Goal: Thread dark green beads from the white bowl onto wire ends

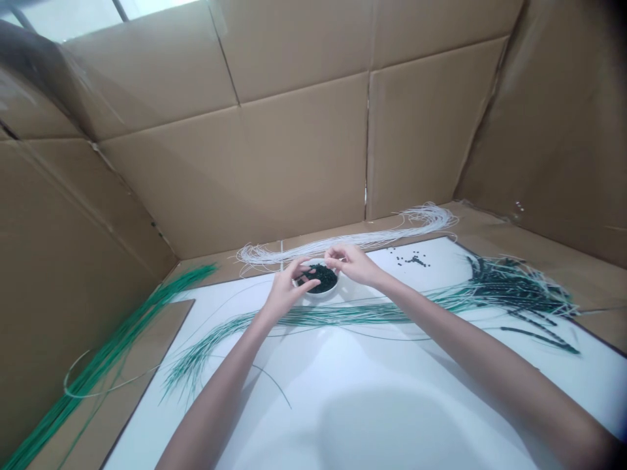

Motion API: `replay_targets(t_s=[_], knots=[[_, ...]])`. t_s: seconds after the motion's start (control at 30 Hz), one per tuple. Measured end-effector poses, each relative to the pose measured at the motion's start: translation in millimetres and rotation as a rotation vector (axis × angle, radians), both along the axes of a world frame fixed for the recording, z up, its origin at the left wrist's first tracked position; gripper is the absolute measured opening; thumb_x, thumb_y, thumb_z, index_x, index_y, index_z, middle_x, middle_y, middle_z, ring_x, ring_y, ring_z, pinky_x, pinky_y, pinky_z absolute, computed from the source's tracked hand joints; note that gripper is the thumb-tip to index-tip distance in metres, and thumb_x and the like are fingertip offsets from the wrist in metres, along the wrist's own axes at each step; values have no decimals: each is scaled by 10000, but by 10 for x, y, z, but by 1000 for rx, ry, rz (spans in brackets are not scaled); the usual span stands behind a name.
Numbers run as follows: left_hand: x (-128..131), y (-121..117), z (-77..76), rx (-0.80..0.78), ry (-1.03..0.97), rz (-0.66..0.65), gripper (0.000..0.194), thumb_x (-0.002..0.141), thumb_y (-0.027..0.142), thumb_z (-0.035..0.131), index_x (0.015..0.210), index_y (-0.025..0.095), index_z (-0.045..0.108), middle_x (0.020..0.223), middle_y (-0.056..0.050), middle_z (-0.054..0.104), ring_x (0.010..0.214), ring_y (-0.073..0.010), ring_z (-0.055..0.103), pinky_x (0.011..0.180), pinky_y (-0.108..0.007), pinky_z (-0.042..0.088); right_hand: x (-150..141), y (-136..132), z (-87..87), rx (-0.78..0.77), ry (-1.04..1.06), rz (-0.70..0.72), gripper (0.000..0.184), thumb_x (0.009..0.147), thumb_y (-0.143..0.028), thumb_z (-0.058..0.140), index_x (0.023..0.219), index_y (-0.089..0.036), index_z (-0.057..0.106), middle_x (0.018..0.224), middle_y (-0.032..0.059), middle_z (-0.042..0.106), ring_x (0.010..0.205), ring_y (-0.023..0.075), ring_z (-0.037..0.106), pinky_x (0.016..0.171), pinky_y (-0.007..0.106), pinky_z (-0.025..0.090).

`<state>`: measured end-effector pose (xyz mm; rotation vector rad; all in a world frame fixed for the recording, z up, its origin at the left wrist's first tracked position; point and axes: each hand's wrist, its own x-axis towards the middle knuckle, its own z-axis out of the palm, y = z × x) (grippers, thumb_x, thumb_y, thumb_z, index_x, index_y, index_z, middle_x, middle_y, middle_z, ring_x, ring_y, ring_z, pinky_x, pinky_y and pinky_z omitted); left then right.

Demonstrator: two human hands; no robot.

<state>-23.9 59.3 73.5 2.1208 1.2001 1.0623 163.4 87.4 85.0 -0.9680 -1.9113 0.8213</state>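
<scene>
A small white bowl [321, 296] stands on the white board and holds many tiny dark green beads [321, 279]. My left hand [290, 284] is at the bowl's left side, thumb and fingers apart, with some fingertips over the beads. Above the bowl's right rim is my right hand [350, 261], its thumb and fingertips pinched together. Whatever lies in that pinch is too small to make out. Under my forearms a bundle of green and white strands [343, 316] runs across the board, in front of the bowl.
White strands [343, 243] lie behind the bowl. Loose dark beads [414, 260] are scattered to its right. Dark beaded strands [524, 287] gather at far right. A green strand bundle [117, 346] lies at left. Cardboard walls [304, 170] enclose the white board [274, 391].
</scene>
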Motion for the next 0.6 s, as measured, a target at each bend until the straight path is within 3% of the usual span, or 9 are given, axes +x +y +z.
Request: replay_targets(t_s=[0.07,0.3,0.6], knots=[[-92,48,32,-50,20,-19,497,675,299,629,1127,187,455,840,-34,648,718,-132,593,715,-254,456,56,53,1,-56,63,9,131,711,-265,495,677,-141,522,644,14,555,602,112,533,554,223,447],[-326,142,187,-146,149,-40,238,741,343,523,843,150,618,798,-48,639,637,-126,573,644,-234,438,207,198,-45,-120,124,-104,153,677,-293,517,640,-145,509,598,4,512,574,108,506,536,233,460],[-331,103,286,-76,248,136,251,748,347,480,759,149,636,636,-10,624,532,-100,476,503,-197,316,235,259,-109,-90,96,-144,159,667,-303,508,638,-148,519,589,9,515,568,114,501,532,242,457]])
